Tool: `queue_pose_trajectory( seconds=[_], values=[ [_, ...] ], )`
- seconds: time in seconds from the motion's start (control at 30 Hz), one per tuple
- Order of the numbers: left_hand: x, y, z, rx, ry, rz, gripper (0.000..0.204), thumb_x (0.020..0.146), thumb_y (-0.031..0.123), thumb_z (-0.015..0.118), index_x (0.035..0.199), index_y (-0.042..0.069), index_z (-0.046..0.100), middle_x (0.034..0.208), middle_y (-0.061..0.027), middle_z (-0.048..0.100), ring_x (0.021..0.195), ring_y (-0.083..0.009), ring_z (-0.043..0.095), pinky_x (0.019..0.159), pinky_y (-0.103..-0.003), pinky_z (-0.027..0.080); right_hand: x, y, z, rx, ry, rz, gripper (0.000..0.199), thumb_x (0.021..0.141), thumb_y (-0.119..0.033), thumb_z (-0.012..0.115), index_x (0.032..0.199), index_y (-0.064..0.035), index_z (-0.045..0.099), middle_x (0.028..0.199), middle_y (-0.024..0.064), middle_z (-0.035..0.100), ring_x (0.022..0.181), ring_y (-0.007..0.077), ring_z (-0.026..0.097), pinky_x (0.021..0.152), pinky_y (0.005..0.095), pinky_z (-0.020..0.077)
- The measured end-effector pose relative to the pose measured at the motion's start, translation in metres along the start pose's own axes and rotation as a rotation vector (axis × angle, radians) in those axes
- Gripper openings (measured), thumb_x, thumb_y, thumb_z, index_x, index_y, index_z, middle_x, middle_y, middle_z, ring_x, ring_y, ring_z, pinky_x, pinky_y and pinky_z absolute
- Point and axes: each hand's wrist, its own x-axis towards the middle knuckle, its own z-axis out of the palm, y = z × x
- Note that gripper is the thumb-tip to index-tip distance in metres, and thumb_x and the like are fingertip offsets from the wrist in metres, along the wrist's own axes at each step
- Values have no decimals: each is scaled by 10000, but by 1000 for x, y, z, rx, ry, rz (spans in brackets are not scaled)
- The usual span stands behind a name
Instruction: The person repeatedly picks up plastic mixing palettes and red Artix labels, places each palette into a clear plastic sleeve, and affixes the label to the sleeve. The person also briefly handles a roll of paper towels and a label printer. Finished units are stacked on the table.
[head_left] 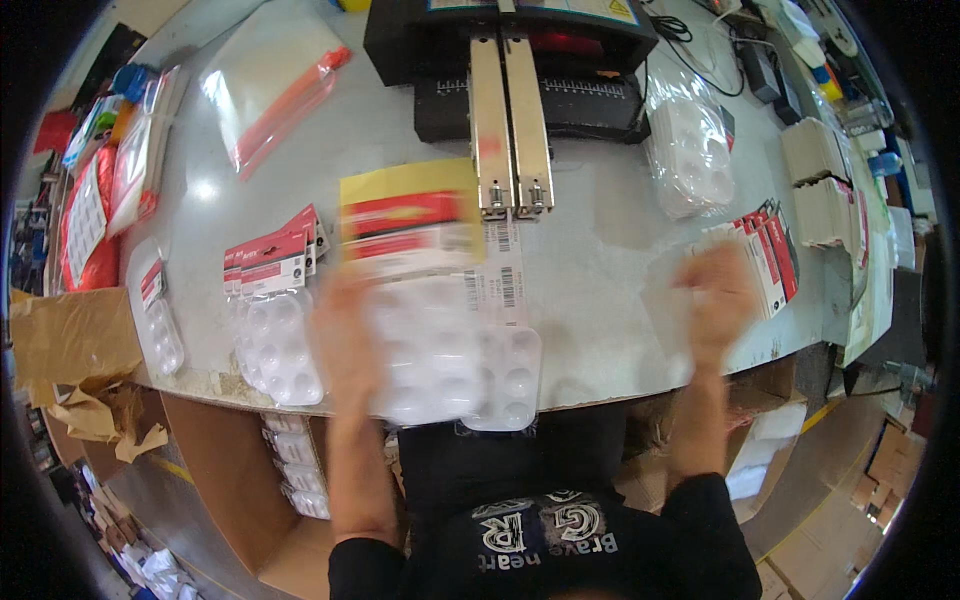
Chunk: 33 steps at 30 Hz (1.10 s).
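Note:
My left hand (348,325), smeared by motion, grips the left edge of a bagged white plastic palette (425,345) with round wells. A blurred red and white header card (405,225) tops it, over a yellow sheet (400,180). Partly under its right side lies another white palette (515,375). To the right, my right hand (722,290) hovers beside a fanned stack of red and white cards (768,255); blur hides whether its fingers hold anything. Several bagged palettes (280,345) with red and white header cards lie left of my left hand.
A black machine (400,60) with two metal arms (510,130) stands at the far middle. More palettes in a clear bag (690,150) lie right of it. Clear bags (265,80) lie far left; a single packed palette (160,325) is near the left edge. Cardboard boxes (225,470) stand below.

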Motion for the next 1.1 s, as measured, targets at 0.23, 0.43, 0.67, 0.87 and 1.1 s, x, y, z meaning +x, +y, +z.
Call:
queue_pose_trajectory(
  seconds=[0.23,0.43,0.67,0.87,1.1],
  values=[
    [15,-22,-88,876,412,184,309,874,219,600,1062,-24,565,1011,-184,566,968,-306,543,858,-400,429,63,80,-119,-785,-20,-305,613,848,-344,656,1261,73,477,1054,198,625,976,255,614,852,314,468],
    [-64,15,40,318,-135,290,270,790,209,702,922,24,554,1030,-156,506,955,-306,515,838,-405,416,71,70,-112,-514,-113,-9,945,648,-418,816,1324,95,399,1061,195,634,894,217,642,788,307,502],
    [-67,21,43,-610,-343,-82,120,893,75,580,931,14,484,1043,-188,607,944,-210,576,840,-321,445,71,70,-116,-651,-35,-46,920,618,-452,823,1317,19,453,1040,182,654,895,240,654,798,334,505],
    [-72,32,35,-928,-495,-240,131,932,76,536,1027,-7,501,1026,-205,666,961,-172,614,884,-269,444,61,58,-106,-770,55,-92,874,610,-544,791,1247,-12,517,967,181,672,860,294,665,764,360,513],
    [-73,46,34,-924,-507,-201,173,917,104,559,1022,-34,560,1012,-202,670,948,-181,623,886,-298,452,80,48,-137,-812,-180,-36,900,560,-476,835,1274,-26,526,1101,170,645,954,282,646,873,352,481]
  ],
)
